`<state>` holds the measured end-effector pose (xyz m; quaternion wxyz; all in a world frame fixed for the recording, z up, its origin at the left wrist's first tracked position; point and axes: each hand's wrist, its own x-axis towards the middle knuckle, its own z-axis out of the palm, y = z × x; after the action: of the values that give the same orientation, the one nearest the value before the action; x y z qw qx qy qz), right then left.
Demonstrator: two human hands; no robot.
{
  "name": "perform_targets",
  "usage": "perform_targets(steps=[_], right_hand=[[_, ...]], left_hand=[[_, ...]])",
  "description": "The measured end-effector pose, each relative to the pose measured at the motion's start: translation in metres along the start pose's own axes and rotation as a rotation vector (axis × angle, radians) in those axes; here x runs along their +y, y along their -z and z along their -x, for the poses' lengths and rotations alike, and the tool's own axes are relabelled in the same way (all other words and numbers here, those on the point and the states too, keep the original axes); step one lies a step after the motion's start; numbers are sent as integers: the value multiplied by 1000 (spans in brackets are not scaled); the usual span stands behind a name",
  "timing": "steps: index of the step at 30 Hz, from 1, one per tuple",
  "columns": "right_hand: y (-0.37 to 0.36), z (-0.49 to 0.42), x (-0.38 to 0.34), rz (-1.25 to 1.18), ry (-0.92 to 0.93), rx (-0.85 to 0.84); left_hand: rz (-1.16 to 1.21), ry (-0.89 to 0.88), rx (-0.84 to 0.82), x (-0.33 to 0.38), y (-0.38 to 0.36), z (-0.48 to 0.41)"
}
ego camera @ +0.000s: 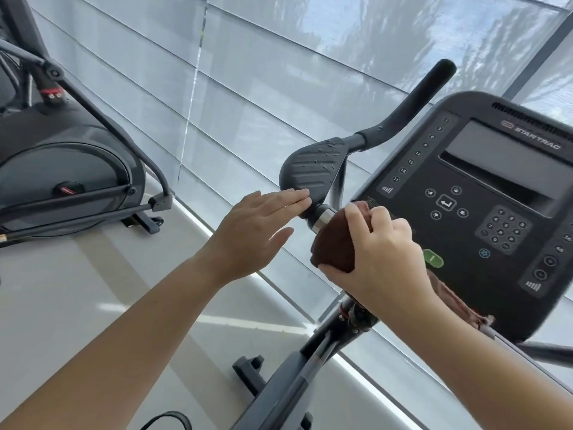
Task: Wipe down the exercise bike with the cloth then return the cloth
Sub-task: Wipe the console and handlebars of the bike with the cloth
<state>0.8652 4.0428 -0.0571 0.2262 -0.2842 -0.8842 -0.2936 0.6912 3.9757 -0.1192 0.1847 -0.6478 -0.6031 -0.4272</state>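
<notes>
The exercise bike's dark console (483, 193) fills the right of the head view, and its left handlebar (412, 102) rises toward the blinds. A ribbed grey elbow pad (313, 169) with water droplets sits on that bar. My right hand (378, 256) grips a brown cloth (333, 246) wrapped round the handle just below the pad's silver collar. More of the cloth trails down behind my right wrist. My left hand (257, 234) is held flat with straight fingers, its fingertips touching the lower edge of the elbow pad.
A second grey exercise machine (62, 169) stands at the left on the pale floor. Pale window blinds (248, 57) run behind both machines. The bike's frame (297, 383) and a floor foot (248, 370) lie below my arms. A black cable (167, 420) loops at the bottom edge.
</notes>
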Motion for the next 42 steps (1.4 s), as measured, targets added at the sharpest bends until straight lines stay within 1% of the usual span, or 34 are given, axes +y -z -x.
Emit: perform_targets(steps=[3,5,7,10,13,16,18,20,23,26,28,31,35,39,42], right_hand=[[-5,-21,-26,88,-50,-32],[-6,-20,-26,108,-40,-34],[-4,-3,-10,110,0,23],[-2,26,12,191,16,105],[-5,20,1,270,-35,58],[-5,2,-17,329,-50,29],[-3,7,-10,266,-19,52],[2,28,12,161,-3,69],[14,72,48,113,-48,73],[22,78,56,69,-82,-6],[26,68,52,-28,-104,-85],[33,75,62,-114,-104,-143],[48,112,91,-70,-113,-154],[52,100,96,-203,-133,-317],[55,100,104,-290,-71,-350]], left_hand=[[11,19,15,1,-1,1],[21,30,11,2,-1,1],[29,34,1,4,0,1],[42,42,-10,4,2,2],[43,51,0,6,0,1],[28,69,44,12,-3,1],[-7,88,62,19,-4,2],[-66,96,62,26,-4,3],[-137,47,60,38,-5,3],[-121,-19,41,58,-12,-4],[-84,-65,6,76,-20,-10],[-115,-135,-17,99,-34,-13],[-117,-97,-7,111,-41,-7],[-77,-128,-27,127,-46,-15],[-11,-108,-26,134,-51,-18]])
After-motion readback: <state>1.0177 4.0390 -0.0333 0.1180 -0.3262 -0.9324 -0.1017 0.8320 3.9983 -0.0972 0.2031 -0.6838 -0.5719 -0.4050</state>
